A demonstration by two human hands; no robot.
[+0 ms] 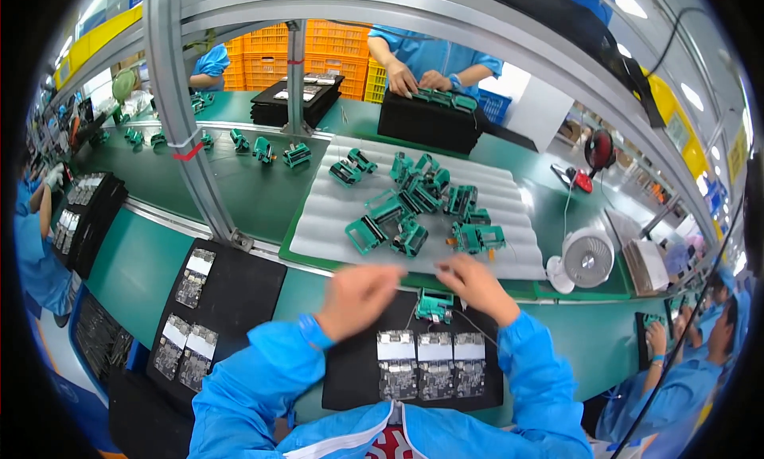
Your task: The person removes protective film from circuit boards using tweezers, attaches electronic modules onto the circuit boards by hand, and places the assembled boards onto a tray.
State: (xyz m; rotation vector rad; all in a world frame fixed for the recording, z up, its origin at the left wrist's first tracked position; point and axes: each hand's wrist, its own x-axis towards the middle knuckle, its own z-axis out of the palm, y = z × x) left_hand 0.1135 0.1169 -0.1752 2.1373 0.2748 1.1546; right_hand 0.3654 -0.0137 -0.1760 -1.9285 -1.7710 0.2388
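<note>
In the head view, a small green plastic frame part is seen on the black mat, just below the right hand. The blurred left hand is curled beside it; whether anything is gripped cannot be told.

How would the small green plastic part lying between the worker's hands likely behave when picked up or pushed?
The green plastic part looks small and open-framed, so it is probably light and stiff. Thin wires seem to trail from it and might snag. Its boxy base on the black mat suggests sliding, not rolling.
</note>
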